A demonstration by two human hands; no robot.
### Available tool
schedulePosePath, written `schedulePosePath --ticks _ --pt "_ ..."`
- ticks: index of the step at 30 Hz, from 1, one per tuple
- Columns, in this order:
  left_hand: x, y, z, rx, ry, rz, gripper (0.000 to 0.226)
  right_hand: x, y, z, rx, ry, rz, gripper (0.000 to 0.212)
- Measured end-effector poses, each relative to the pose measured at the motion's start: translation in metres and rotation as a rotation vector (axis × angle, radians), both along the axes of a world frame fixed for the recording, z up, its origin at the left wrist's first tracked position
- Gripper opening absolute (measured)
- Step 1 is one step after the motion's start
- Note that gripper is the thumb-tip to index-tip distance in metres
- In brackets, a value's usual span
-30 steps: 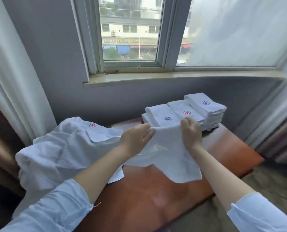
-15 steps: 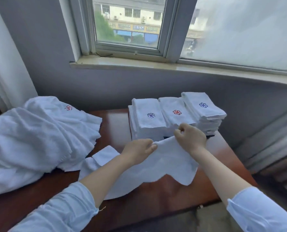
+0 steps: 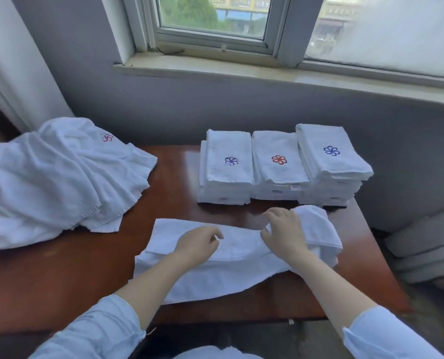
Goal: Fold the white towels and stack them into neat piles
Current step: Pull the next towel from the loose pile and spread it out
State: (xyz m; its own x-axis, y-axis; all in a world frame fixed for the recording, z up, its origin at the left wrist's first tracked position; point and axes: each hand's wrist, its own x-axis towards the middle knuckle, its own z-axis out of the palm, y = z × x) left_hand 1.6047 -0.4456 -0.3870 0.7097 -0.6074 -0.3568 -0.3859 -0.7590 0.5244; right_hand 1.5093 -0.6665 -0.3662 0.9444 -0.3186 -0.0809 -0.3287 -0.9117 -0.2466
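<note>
Towel [image 3: 215, 278]: lies spread lengthwise on the brown table [image 3: 60, 281], near its front edge at about 6 o'clock from the folded stacks; its right end is humped up in a loose roll.
Left hand [image 3: 197, 246]: rests on top of the towel's middle, fingers loosely curled toward the thumb; I cannot tell whether it is pinching the cloth.
Right hand [image 3: 285, 234]: released, palm down on the towel with fingers fanned out, the humped end just at its 3 o'clock side.
Folded stacks: three side by side at the table's 1 o'clock, touching one another. The left stack [image 3: 228, 177] has a purple flower mark, the middle stack [image 3: 278, 174] a red one, and the right stack [image 3: 332, 164], which is the tallest, a blue one.
Unfolded heap [image 3: 60, 177]: crumpled white towels at 9 o'clock, hanging over the table's left edge, well apart from the hands.
Window sill [image 3: 241, 71]: runs across at 12 o'clock, above the stacks.
</note>
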Motion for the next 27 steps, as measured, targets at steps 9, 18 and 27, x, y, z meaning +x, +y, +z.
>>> schedulePosePath --ticks 9,18,27 --pt "-0.019 0.059 -0.038 0.11 -0.031 0.133 0.023 0.003 0.075 -0.059 0.278 0.214 0.232 0.048" --pt "0.014 0.075 -0.042 0.198 -0.221 0.243 0.031 0.044 0.093 -0.067 0.224 0.276 0.075 0.063" --pt "0.054 0.074 -0.047 0.312 -0.133 0.019 0.071 0.063 0.105 -0.07 0.195 0.291 -0.031 0.023"
